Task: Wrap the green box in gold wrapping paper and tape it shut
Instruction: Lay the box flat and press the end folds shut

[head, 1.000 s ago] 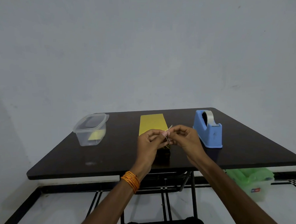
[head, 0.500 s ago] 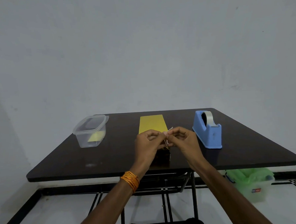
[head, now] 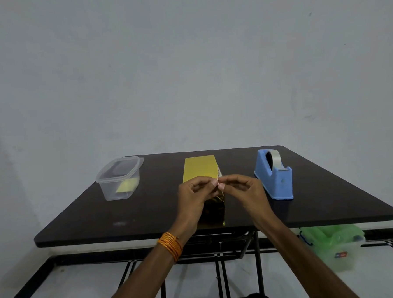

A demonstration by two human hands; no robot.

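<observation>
A gold-wrapped box (head: 200, 169) lies at the middle of a dark table (head: 330, 205), running from near to far. Above its near end, the left hand (head: 197, 195) and right hand (head: 244, 189) meet fingertip to fingertip, each pinching a thin pale strip (head: 219, 174) between thumb and forefinger, other fingers loosely curled. A blue tape dispenser (head: 275, 179) stands to the right, a clear plastic tub (head: 119, 179) to the left.

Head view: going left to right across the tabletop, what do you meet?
Clear plastic container → left hand → tape strip, apparently pinched by both hands → right hand → blue tape dispenser.
</observation>
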